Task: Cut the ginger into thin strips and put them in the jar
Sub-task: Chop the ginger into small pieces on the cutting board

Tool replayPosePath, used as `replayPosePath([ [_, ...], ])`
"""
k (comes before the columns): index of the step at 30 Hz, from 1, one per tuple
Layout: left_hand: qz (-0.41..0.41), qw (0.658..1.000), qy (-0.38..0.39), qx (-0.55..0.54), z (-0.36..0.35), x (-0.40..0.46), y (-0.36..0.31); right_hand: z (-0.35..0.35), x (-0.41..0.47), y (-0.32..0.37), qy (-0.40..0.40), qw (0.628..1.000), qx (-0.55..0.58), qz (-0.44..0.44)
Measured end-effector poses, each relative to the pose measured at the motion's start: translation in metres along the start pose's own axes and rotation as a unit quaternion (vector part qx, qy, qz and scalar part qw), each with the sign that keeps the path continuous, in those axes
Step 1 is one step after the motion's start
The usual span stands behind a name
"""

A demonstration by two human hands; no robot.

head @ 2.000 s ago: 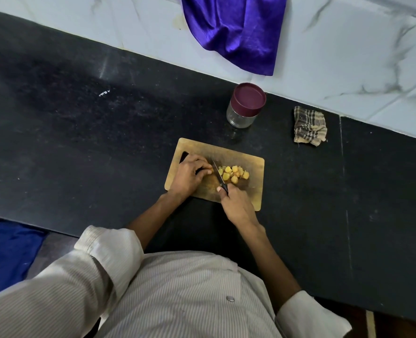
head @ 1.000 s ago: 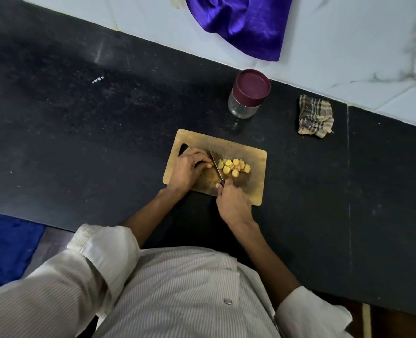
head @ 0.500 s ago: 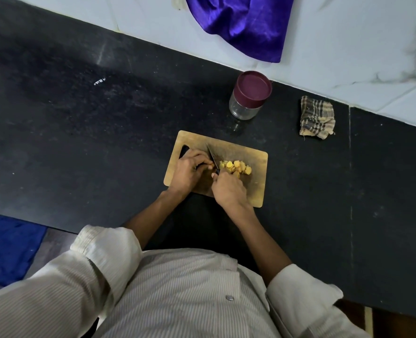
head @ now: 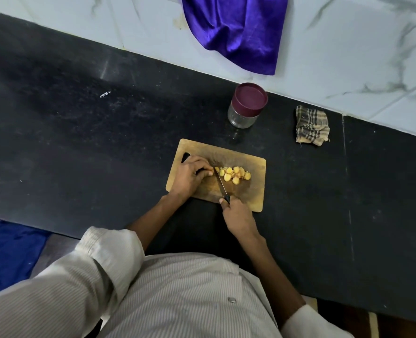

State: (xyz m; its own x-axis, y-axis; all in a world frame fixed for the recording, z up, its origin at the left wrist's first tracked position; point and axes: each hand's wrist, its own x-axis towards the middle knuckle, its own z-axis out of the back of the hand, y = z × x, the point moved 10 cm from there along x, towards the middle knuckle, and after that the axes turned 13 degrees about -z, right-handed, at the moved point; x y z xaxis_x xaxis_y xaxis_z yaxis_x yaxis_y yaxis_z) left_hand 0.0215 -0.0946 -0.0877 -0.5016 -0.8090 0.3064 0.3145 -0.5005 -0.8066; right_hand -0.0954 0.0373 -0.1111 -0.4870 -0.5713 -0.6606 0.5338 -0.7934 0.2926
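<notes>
A wooden cutting board (head: pixel 255 191) lies on the black counter. Several yellow ginger slices (head: pixel 233 174) sit in a small pile near its middle. My left hand (head: pixel 189 175) is curled over the remaining ginger piece, which is mostly hidden under the fingers, just left of the pile. My right hand (head: pixel 237 218) grips the handle of a small knife (head: pixel 221 185); the blade runs up between my left fingertips and the slices. A glass jar (head: pixel 247 106) with a maroon lid on it stands behind the board.
A folded checked cloth (head: pixel 311 125) lies right of the jar. A purple cloth (head: pixel 236 30) hangs over the white marble ledge behind. The counter's front edge runs just below my hands; a blue cloth (head: pixel 4 254) is at lower left.
My right hand has pulled back toward me along the board, drawing the knife blade with it. The left hand stays over the ginger. The slice pile is unchanged.
</notes>
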Motion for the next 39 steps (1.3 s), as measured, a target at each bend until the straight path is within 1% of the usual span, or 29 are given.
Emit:
replayPosePath([
  [6,-0.001,1.0,0.004,0.005,0.0,-0.001,-0.002,-0.008,0.008,-0.008,0.037,0.991,0.13,-0.023],
  [12,-0.013,1.0,0.007,0.013,0.001,-0.001,-0.003,0.0,0.002,-0.009,0.052,0.981,0.182,-0.034],
  [15,-0.01,1.0,0.008,0.013,0.0,-0.001,-0.002,-0.001,0.002,-0.001,0.036,0.989,0.141,-0.011],
  [19,0.037,0.999,-0.003,-0.028,0.0,-0.002,0.004,0.003,0.001,0.009,0.003,0.999,0.053,0.005],
  [23,0.035,0.999,-0.006,-0.028,0.001,-0.001,0.001,0.009,-0.001,0.016,-0.023,0.999,-0.001,0.028],
  [27,0.031,0.999,-0.008,-0.027,0.001,-0.002,0.001,0.01,-0.002,0.02,-0.032,0.999,-0.017,0.04],
  [39,0.041,0.999,-0.014,-0.031,0.0,-0.001,0.007,0.005,0.005,0.018,-0.002,0.999,-0.024,0.021],
])
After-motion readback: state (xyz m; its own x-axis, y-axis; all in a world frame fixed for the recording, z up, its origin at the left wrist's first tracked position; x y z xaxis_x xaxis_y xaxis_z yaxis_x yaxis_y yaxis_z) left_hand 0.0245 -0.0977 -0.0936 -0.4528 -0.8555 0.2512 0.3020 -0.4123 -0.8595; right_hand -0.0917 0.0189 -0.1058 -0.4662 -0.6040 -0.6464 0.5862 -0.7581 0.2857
